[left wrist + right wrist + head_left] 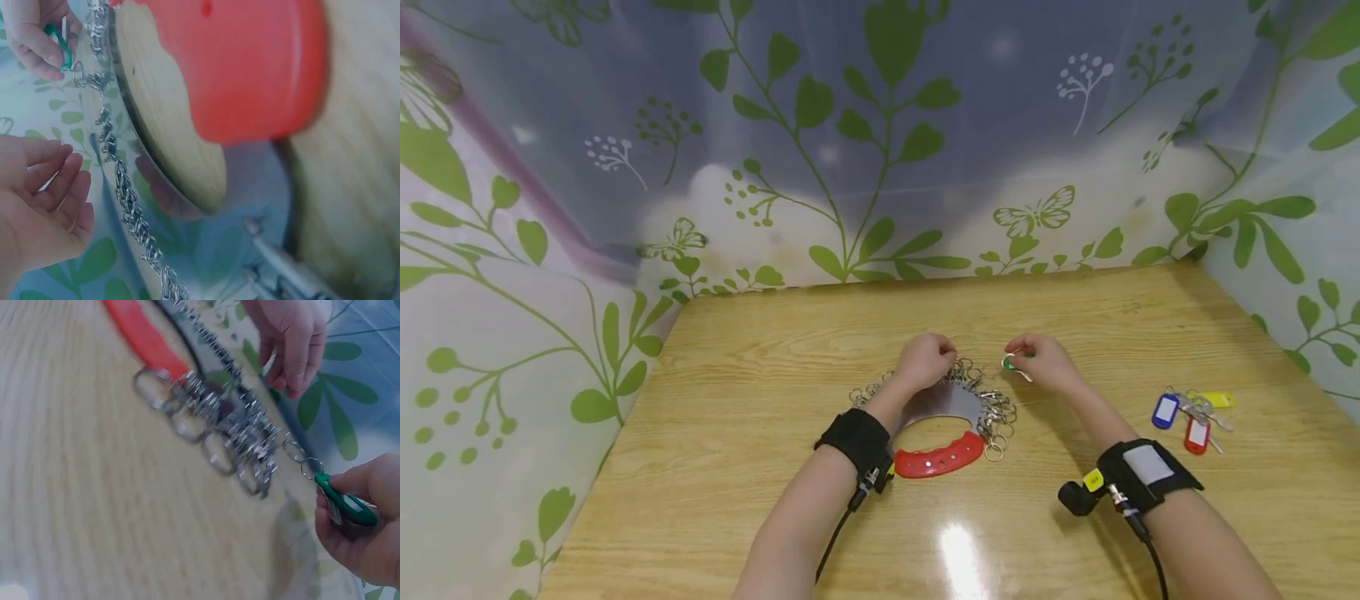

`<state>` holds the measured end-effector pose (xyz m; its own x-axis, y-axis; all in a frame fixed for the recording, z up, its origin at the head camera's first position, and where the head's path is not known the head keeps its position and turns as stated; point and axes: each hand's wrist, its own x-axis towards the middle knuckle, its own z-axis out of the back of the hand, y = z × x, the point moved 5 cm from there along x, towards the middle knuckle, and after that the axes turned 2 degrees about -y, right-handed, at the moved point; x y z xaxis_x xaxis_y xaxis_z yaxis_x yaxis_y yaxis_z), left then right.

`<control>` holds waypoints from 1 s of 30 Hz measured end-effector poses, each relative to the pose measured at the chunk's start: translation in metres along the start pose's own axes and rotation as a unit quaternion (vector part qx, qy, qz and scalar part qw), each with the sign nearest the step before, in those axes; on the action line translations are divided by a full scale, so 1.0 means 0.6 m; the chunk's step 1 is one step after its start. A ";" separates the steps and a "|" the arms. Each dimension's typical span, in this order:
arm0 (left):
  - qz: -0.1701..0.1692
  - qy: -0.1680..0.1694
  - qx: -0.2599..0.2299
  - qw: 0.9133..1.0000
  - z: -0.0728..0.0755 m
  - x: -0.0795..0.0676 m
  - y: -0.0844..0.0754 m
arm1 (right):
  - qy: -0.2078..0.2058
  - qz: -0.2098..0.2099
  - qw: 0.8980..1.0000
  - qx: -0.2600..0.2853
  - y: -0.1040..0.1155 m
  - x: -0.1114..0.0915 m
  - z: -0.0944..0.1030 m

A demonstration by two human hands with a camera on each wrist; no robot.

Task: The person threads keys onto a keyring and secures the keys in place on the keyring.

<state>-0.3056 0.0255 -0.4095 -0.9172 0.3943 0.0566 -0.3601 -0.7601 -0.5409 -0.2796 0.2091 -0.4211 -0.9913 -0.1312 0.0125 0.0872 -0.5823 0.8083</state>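
Note:
My right hand (1043, 363) pinches a green key tag (350, 503), with a silver key (334, 509) hanging beside it. Small split rings (312, 467) stretch from the tag toward the holder's rings in the right wrist view. Left of it, my left hand (925, 361) hovers over the top edge of a curved metal key holder (942, 403). Its fingers (61, 181) are loosely bent, and nothing shows between them. The holder lies flat, its red handle (940, 458) toward me. Many metal rings (997, 412) line its outer edge.
On the right side of the wooden table (715, 500) lie a blue key tag (1165, 411), a red key tag (1197, 435) and a yellow key tag (1217, 400), with keys among them. A leaf-patterned cloth (880, 167) stands behind the table. Cables trail from both wrist cameras.

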 end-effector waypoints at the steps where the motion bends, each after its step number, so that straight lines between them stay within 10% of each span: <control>1: -0.014 -0.001 0.029 0.999 -0.001 0.001 -0.002 | -0.010 0.014 0.999 -0.033 -0.003 0.001 0.000; 12: -0.099 0.011 0.208 0.973 -0.022 0.015 -0.022 | -0.064 0.085 0.976 -0.191 -0.008 0.000 -0.004; 30: -0.104 0.037 0.310 0.944 -0.053 0.025 -0.038 | -0.100 0.103 0.968 -0.205 -0.014 -0.024 0.002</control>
<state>-0.3059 0.0653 -0.4230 -0.8099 0.5855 0.0354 -0.5823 -0.8098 0.0723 -0.2664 0.2169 -0.4276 -0.9442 -0.1446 0.2958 0.2767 -0.8354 0.4749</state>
